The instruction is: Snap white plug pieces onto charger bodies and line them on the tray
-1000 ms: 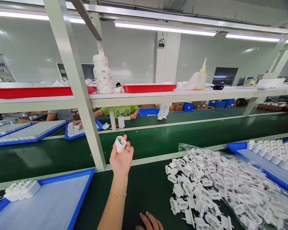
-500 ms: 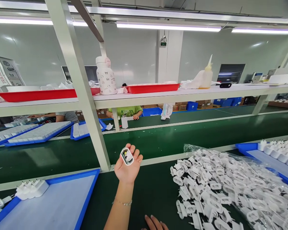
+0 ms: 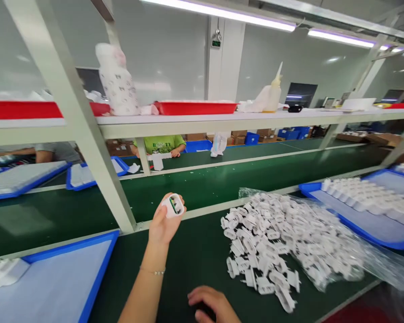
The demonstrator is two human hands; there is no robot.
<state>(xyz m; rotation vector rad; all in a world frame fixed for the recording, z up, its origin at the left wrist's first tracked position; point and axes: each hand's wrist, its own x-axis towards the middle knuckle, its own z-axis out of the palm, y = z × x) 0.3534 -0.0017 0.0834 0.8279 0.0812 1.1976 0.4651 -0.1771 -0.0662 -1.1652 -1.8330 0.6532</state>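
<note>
Holding up a white casing [image 3: 173, 205] with its open end toward the camera, the left hand [image 3: 161, 225] pinches it between thumb and fingertips, raised over the far edge of the green mat [image 3: 195, 255]; down at the bottom edge the right hand [image 3: 212, 306] lies palm-down on the mat, fingers bent and blurred, and whether it grips anything I cannot tell. Bare mat runs between the two hands; just right of it sits a pile of white plastic parts [image 3: 272, 242] spilling from a clear bag [image 3: 373, 269]; a blue tray [image 3: 103, 269] lies at the left, another blue tray [image 3: 308, 188] with rows of white pieces at the far right. A pale post [image 3: 87, 148] stands close to the left of the raised hand; beyond it a green belt [image 3: 256, 175] stretches wide; above it, a white shelf [image 3: 256, 119] carries a red tray [image 3: 195, 107] and a bottle [image 3: 116, 80]; across the line sits a person in a green shirt [image 3: 161, 144].
</note>
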